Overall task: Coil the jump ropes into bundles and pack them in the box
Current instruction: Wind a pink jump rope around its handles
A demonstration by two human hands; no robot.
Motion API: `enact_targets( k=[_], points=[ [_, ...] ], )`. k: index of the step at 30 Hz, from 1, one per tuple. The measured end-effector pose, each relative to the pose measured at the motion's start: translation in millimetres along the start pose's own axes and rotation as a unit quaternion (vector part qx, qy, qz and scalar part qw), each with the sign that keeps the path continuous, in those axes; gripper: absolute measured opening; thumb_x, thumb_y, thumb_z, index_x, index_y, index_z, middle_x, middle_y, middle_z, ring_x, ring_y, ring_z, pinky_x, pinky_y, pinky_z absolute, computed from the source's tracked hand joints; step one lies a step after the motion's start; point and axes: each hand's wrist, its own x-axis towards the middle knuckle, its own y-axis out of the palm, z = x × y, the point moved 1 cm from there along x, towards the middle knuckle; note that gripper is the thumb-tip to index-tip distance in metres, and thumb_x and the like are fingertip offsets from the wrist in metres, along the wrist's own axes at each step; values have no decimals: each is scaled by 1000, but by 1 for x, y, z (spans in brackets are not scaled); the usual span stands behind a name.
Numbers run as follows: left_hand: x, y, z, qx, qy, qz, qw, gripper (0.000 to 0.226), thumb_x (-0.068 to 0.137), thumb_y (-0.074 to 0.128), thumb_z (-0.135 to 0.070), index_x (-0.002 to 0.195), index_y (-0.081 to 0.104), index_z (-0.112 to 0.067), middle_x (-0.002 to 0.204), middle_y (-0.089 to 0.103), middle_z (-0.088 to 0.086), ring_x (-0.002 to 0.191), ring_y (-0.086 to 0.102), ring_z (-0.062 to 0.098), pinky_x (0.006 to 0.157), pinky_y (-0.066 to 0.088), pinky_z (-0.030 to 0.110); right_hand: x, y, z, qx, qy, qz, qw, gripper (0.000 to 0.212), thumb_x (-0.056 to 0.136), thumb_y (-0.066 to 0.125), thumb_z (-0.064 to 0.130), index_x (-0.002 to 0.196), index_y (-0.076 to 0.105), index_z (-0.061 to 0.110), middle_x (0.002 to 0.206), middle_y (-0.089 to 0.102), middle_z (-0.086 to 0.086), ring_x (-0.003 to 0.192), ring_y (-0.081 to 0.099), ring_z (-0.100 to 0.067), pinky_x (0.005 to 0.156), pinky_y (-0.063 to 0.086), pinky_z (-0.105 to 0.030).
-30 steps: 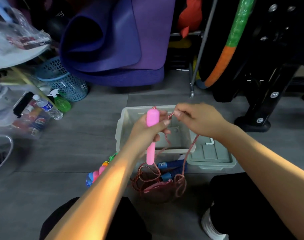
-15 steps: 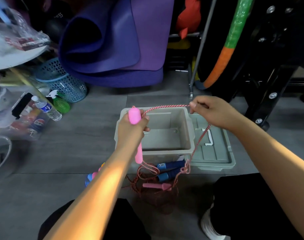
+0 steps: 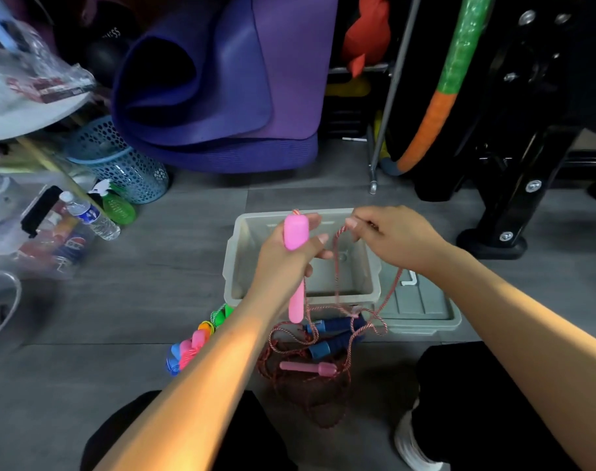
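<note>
Head view: the left hand point(image 3: 283, 263) holds a pink handle point(image 3: 294, 232) upright over the grey box point(image 3: 235, 266), fingers wrapped tight round its middle. It seems to serve as the core on which the red-and-white cord point(image 3: 337, 266) gets wound, which would explain why it is kept vertical and high. The right hand point(image 3: 391, 236) sits just beside it, thumb and forefinger pinched on the cord close to the handle, the other fingers curled in; a loop hangs from the pinch down into the box and over its near wall. From there the cord trails to a loose tangle on the floor, where the rope's second pink handle point(image 3: 308, 367) lies among the strands. Two blue handles point(image 3: 337, 333) of another rope lie against the box's near side, touched by the same tangle. A beaded multicolour rope point(image 3: 191, 345) lies to their left, partly hidden by the forearm. The box holds no bundle; its lid point(image 3: 422, 305) rests on the floor at its right. Judged from this, coiling of the first rope has only begun.
</note>
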Motion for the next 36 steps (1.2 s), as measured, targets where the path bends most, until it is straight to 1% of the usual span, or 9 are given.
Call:
enact_targets(
  k=[2, 4, 10, 14, 21, 25, 31, 34, 36],
  points=[
    [-3, 6, -2, -2, -9, 48, 999, 25, 88, 65, -10, 112, 60, -16, 102, 71, -5, 69, 68, 11, 45, 38, 17, -1, 1, 4, 52, -30, 18, 998, 26, 97, 43, 35, 74, 50, 24, 54, 46, 14, 57, 46, -2, 56, 32, -18],
    [-4, 10, 0, 11, -21, 61, 998, 22, 87, 66, -11, 108, 60, -12, 84, 71, 1, 60, 63, 7, 45, 38, 17, -2, 2, 6, 77, -49, 14, 996, 27, 96, 46, 33, 73, 49, 20, 52, 44, 12, 55, 45, 0, 54, 32, -13],
    [15, -25, 3, -100, -36, -157, 982, 15, 86, 64, -4, 80, 59, -18, 52, 60, -8, 52, 52, 11, 50, 39, 22, -2, -14, -18, 17, 59, 60, 996, 58, 87, 45, 61, 62, 54, 9, 55, 51, 1, 55, 50, -14, 59, 40, -29],
    [17, -39, 0, -82, -28, -129, 988, 12, 85, 66, -9, 92, 60, -17, 73, 66, -2, 60, 59, 11, 45, 38, 17, 0, -33, -37, 258, 115, -85, 956, 38, 93, 51, 42, 68, 59, 13, 60, 48, -6, 57, 46, -16, 63, 40, -31],
    [10, -16, 2, -30, -11, -13, 999, 18, 87, 64, -8, 101, 63, -20, 110, 68, -3, 63, 64, 12, 46, 36, 19, 0, -4, -2, 48, 8, -9, 999, 19, 94, 48, 39, 88, 59, 24, 62, 51, 10, 68, 50, -14, 64, 37, -29],
    [4, 0, 0, -14, -15, 65, 998, 16, 87, 65, -6, 99, 61, -16, 88, 71, -3, 65, 64, 13, 45, 36, 18, -1, 7, 9, 62, -57, -10, 996, 19, 93, 49, 38, 79, 53, 27, 58, 48, 6, 64, 48, -17, 62, 38, -31],
    [17, -28, 4, -14, -33, -155, 987, 13, 85, 65, -9, 84, 59, -20, 57, 63, -7, 61, 58, 15, 52, 41, 24, 1, -11, -22, -4, 49, 15, 999, 37, 88, 50, 54, 70, 57, 22, 63, 53, 7, 68, 53, -14, 66, 42, -30],
    [13, -35, 1, 13, -16, -147, 989, 11, 87, 64, -10, 94, 61, -18, 74, 66, -2, 57, 61, 5, 48, 42, 18, 1, -25, -38, 60, 108, -76, 989, 25, 89, 53, 45, 80, 60, 22, 70, 55, 10, 77, 54, -16, 68, 39, -29],
    [9, -29, 1, 19, -13, -106, 994, 15, 86, 65, -11, 98, 62, -19, 90, 69, -3, 60, 62, 7, 48, 40, 19, 1, -26, -33, 109, 90, -88, 986, 19, 91, 53, 38, 81, 59, 22, 66, 54, 10, 70, 52, -12, 64, 36, -28]
  ],
)
